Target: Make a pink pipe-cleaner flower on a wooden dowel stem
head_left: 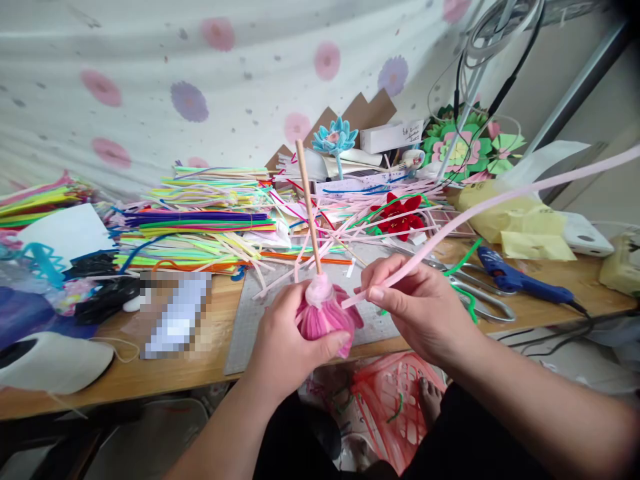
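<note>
My left hand [290, 333] is wrapped round a pink flower [323, 320], which hangs head down over the front part of the table. From its pale pink wrapped base, a wooden stick [309, 207] points upward. Just right of the flower, my right hand [410, 300] pinches a long pale pink strip [450, 223] between thumb and fingers. The strip's short end reaches the flower near its base; whether they touch I cannot tell. Its long end curves up and out of view at the right.
Bundles of coloured strips [200, 220] lie at the back left. A grey mat [245, 333] is under the hands. At the right are scissors [483, 303] and a blue glue gun [525, 280]. A white thread cone [60, 363] lies front left; a red flower [400, 217] is behind.
</note>
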Tool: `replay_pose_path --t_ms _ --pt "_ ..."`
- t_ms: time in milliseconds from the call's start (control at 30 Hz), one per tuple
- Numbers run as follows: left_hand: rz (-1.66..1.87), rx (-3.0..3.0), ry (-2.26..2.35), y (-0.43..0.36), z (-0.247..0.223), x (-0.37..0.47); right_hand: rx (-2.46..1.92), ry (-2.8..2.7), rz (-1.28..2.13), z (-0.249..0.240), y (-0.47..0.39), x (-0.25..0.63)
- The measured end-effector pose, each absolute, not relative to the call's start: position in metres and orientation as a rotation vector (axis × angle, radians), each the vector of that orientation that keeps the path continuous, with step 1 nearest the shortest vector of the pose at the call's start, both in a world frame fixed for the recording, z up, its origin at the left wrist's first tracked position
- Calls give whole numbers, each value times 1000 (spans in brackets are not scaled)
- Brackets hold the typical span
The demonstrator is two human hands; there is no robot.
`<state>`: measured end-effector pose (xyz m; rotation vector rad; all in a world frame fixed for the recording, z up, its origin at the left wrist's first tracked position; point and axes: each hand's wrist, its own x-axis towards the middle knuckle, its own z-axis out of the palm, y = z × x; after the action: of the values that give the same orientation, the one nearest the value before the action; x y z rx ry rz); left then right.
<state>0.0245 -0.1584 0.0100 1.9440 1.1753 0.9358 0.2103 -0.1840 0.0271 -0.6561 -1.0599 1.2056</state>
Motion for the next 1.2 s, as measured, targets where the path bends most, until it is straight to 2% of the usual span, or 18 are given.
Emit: replay_pose_path --t_ms 200,433,733,1000,1200 --pt "948 2156 1325 -160 20 31 -689 -1050 1132 19 -185 202" --pt "878 1797 1040 -164 22 26 -735 -1026 1098 18 -187 196" --pt "920 1646 807 -166 19 28 -787 -1057 967 19 -186 191" --pt "962 1602 877 -168 16 32 -739 -892 1155 17 -185 192" --pt "984 1567 864 -169 14 35 -761 -970 1068 17 -188 190"
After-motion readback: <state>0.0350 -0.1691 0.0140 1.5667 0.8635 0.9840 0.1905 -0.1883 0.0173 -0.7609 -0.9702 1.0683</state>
